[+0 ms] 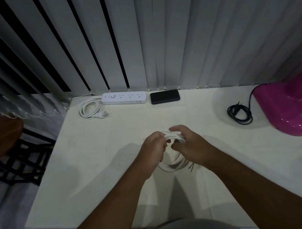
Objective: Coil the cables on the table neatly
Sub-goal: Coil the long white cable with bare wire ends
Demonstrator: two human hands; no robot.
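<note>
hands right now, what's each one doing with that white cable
Left hand: fingers curled round the white cable coil, holding it.
Right hand: also gripping the coil, at its top.

Both hands on a white cable coil

Left hand (pixel 154 149) and right hand (pixel 188 144) grip the white cable coil (pixel 173 163) over the pale counter (pixel 94 162).

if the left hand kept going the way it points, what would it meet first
Probably the right hand: the left hand points right across the white cable coil both hold, though depth is unclear.
</note>
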